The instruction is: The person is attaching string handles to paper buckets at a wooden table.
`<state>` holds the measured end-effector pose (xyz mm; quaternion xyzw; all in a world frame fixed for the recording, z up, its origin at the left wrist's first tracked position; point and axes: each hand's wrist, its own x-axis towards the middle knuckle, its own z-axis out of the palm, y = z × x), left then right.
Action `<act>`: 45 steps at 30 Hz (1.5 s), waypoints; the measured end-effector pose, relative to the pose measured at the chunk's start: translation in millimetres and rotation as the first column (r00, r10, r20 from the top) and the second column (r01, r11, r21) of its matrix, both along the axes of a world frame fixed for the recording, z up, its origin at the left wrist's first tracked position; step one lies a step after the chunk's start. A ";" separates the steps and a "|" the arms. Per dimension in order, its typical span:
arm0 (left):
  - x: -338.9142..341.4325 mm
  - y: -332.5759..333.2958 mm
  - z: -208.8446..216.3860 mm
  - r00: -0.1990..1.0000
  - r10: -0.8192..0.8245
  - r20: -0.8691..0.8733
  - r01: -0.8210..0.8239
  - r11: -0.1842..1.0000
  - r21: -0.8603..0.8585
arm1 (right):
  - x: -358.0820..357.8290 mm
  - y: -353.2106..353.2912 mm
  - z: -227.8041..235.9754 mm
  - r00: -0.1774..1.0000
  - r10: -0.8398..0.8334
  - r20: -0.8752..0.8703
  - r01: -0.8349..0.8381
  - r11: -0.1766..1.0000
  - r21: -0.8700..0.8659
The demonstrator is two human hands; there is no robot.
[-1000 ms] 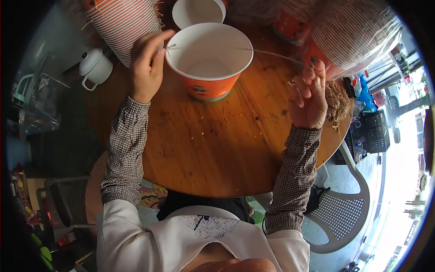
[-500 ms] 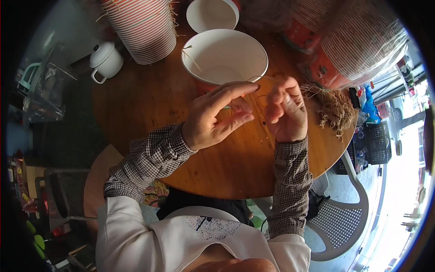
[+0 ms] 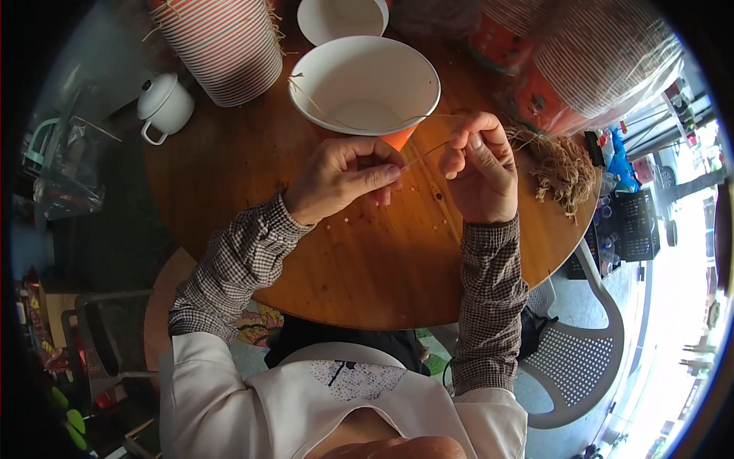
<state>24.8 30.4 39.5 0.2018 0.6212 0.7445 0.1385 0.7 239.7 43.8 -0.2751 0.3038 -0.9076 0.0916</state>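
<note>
- The left hand (image 3: 344, 177) pinches one end of a thin straw strand (image 3: 425, 151).
- The right hand (image 3: 480, 170) pinches the other end, above the round wooden worktop (image 3: 367, 268).
- The strand is hard to make out before the white paper bowl (image 3: 364, 86).
- The cup stacks (image 3: 225, 42) are cut off at the upper edge.

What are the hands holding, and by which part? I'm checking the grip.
A thin straw strand, pinched between the left hand and right hand, one at each end.
</note>
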 end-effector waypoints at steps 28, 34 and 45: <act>7.6 -1.1 1.8 0.487 0.142 -0.862 -0.586 0.785 -0.201 | 19.4 -16.5 3.8 0.980 -0.165 -0.112 0.196 0.696 0.691; 1.4 0.0 9.1 0.291 0.122 -0.949 -0.758 0.634 -0.151 | -10.4 33.2 4.0 0.827 -0.560 0.037 0.534 0.805 0.261; -31.2 -47.4 11.9 0.168 0.319 -0.933 -0.865 0.501 0.016 | -28.3 59.4 -7.9 0.745 -0.656 0.119 0.636 0.753 0.171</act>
